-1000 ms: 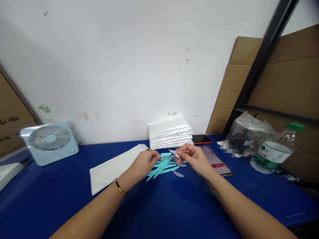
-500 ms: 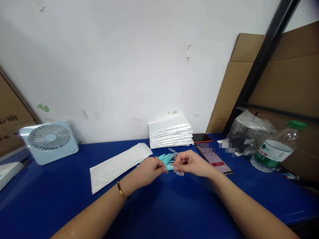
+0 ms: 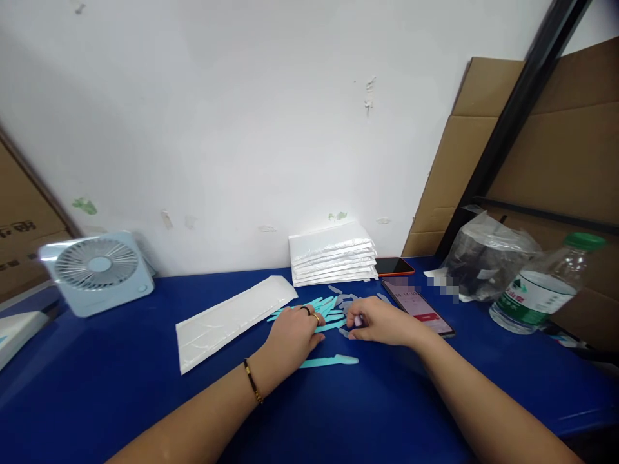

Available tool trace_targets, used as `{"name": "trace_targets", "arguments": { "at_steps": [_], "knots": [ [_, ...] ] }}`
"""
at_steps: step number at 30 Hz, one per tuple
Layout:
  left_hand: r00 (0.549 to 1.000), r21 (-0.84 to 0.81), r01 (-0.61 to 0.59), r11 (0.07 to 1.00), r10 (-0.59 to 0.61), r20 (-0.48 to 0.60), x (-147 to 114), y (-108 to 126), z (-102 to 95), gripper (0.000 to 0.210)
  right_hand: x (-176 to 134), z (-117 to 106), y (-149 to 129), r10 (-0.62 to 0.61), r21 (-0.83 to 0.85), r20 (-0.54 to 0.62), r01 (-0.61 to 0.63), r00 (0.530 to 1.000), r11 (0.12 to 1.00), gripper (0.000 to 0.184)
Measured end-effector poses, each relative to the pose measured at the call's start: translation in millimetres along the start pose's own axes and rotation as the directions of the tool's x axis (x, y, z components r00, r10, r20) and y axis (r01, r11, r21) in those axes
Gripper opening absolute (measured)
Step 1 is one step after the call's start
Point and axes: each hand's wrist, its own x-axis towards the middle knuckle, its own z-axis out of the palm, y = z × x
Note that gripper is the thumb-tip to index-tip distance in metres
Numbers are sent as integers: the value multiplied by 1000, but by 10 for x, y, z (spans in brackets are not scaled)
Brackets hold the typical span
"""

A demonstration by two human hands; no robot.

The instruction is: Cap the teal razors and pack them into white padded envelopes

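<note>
Bent over a pile of turquoise eyebrow razors [image 3: 325,303] is my left hand [image 3: 293,332]; its thumb and forefinger close around the handle of one razor at the near side. My right hand [image 3: 382,320] is just to the right, fingers curled in a pinch on a small translucent blade cap [image 3: 358,320]. Several more translucent caps [image 3: 345,300] lie loose between the hands and behind them. Nearer to me, a single turquoise razor [image 3: 329,362] lies crosswise on the blue tabletop, partly covered by my left wrist.
A flat white packet [image 3: 232,322] lies left of the pile. Behind stands a stack of white packets [image 3: 333,254]. Two phones [image 3: 418,306] lie to the right, near a plastic bag [image 3: 483,258] and a water bottle [image 3: 534,290]. A light blue fan [image 3: 99,270] stands far left.
The turquoise razor that was between both hands now lies on the table in front. My hands have moved apart, the left over the razors and the right among the caps.
</note>
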Motion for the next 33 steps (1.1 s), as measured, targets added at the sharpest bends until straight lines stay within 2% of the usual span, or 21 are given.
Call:
{"name": "trace_targets", "arguments": {
  "at_steps": [4,7,11,18,22,27,33],
  "knots": [
    [1000,143,12,990,-10,-13,39,-64,-4,17,23,12,60,4,-67,40,-2,999,998,7],
    [1000,199,-8,980,7,3,33,-89,-24,23,-7,-50,95,89,-126,45,-83,995,989,4],
    [998,255,-57,965,66,-24,21,-124,-36,18,-51,-156,110,167,-186,17,-161,986,969,4],
    [983,401,-129,907,171,-72,71,-164,83,24,-40,-140,80,111,-185,40,-102,993,977,5],
    [988,397,-116,910,147,-47,72,-136,71,25,-28,-125,121,88,-178,16,-84,996,980,5],
    [996,307,-87,948,93,-3,39,-70,-37,28,-9,-94,159,40,-163,3,-39,999,986,6],
    [995,291,-96,952,98,8,40,-54,-65,27,8,-51,133,-3,-153,5,4,1000,988,11]
  ]
}}
